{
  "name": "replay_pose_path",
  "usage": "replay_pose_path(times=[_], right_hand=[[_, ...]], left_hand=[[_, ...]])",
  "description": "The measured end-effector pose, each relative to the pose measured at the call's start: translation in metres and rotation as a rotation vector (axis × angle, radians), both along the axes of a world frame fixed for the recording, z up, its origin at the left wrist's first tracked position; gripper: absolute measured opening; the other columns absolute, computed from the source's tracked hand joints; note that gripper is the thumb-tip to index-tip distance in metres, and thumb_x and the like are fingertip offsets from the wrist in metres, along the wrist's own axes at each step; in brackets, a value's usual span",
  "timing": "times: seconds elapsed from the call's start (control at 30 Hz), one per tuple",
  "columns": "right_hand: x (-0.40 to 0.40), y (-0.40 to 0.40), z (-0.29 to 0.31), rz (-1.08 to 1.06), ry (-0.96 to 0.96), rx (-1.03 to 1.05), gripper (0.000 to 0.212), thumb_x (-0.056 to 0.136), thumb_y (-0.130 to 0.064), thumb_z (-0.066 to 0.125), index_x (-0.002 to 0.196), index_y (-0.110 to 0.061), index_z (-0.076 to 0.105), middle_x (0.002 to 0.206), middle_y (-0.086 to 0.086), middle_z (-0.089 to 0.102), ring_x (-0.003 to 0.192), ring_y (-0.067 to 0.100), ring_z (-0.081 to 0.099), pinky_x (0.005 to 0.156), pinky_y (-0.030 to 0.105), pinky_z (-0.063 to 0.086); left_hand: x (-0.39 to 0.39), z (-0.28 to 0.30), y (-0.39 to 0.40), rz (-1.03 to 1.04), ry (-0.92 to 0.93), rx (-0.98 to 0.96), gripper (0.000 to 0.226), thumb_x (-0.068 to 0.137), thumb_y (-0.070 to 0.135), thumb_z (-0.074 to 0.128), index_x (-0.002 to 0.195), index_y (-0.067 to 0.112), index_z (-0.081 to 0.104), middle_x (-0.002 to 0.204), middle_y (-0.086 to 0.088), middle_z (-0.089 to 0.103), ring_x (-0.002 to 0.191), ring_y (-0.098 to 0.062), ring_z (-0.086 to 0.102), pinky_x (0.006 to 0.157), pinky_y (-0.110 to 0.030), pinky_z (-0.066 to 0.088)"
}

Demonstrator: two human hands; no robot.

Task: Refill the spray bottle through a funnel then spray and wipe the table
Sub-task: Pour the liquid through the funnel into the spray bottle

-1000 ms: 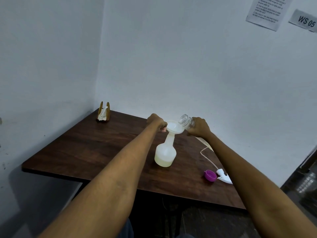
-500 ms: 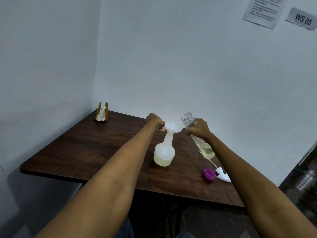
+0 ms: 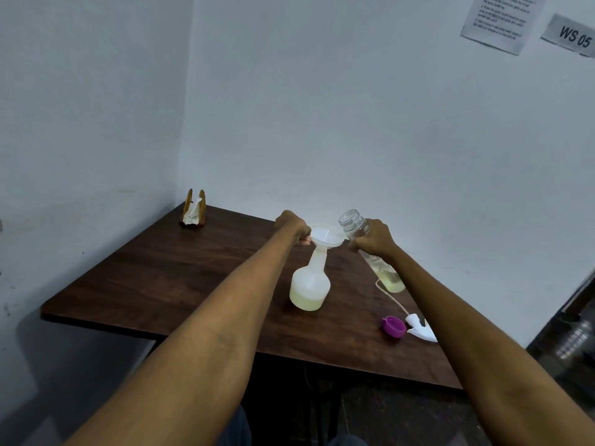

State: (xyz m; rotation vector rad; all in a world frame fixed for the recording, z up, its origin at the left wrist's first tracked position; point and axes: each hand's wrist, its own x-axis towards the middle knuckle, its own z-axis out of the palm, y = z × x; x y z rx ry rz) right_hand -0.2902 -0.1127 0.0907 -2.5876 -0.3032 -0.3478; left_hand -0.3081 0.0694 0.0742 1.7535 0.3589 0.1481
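Observation:
A white spray bottle (image 3: 309, 286) stands on the brown table (image 3: 180, 278) with pale yellow liquid in its base. A white funnel (image 3: 325, 235) sits in its neck, and my left hand (image 3: 291, 225) pinches the funnel's left rim. My right hand (image 3: 373, 238) grips a clear refill bottle (image 3: 355, 225) just right of the funnel, mouth up and open, its lower end holding pale liquid near the table. The white spray trigger head (image 3: 420, 328) with its tube lies on the table at the right.
A purple cap (image 3: 394, 326) lies beside the trigger head near the table's right front edge. A wooden napkin holder (image 3: 194, 209) with a tissue stands in the far left corner. White walls close the table's back and left sides.
The refill bottle has swung from tipped over the funnel to nearly upright, its mouth now raised beside the funnel. My left hand has kept its hold on the funnel rim.

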Motion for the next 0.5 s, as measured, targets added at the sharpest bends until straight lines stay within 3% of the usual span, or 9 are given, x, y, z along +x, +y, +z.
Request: replay_pose_path(times=[0.07,0.13,0.3,0.5], right_hand=[[0.0049,0.0017,-0.0028,-0.001,-0.050,-0.103,0.019,0.060,-0.020,0.069,0.064,-0.009,0.053,0.070,0.007,0.064,0.071,0.026,0.058,0.061,0.030,0.045],[0.0091,0.0020,-0.0059,-0.014,-0.095,-0.173,0.020,0.071,-0.018,0.067,0.071,-0.007,0.050,0.079,0.013,0.065,0.076,0.031,0.059,0.063,0.032,0.043],[0.0090,0.0021,-0.0066,-0.053,-0.122,-0.259,0.023,0.071,-0.013,0.065,0.077,-0.011,0.043,0.079,0.008,0.057,0.076,0.028,0.051,0.061,0.028,0.034],[0.0073,0.0000,-0.0042,-0.080,-0.199,-0.404,0.020,0.070,-0.006,0.060,0.088,-0.005,0.052,0.090,0.016,0.065,0.084,0.036,0.060,0.067,0.030,0.038]], left_hand=[[-0.0003,0.0001,0.0000,0.001,0.003,0.004,0.021,0.086,-0.006,0.059,0.067,-0.001,0.052,0.059,-0.013,0.057,0.020,-0.008,0.048,0.038,-0.021,0.051],[-0.0009,0.0003,-0.0001,0.001,0.004,0.006,0.021,0.085,-0.006,0.059,0.066,-0.001,0.052,0.058,-0.013,0.057,0.020,-0.008,0.048,0.035,-0.020,0.050],[-0.0016,0.0002,-0.0005,0.008,-0.002,0.007,0.022,0.084,-0.007,0.060,0.065,-0.001,0.051,0.058,-0.013,0.056,0.019,-0.008,0.047,0.033,-0.019,0.049],[0.0015,-0.0011,-0.0006,0.010,-0.001,0.012,0.020,0.083,-0.009,0.059,0.066,-0.001,0.052,0.059,-0.013,0.057,0.020,-0.008,0.048,0.052,-0.024,0.056]])
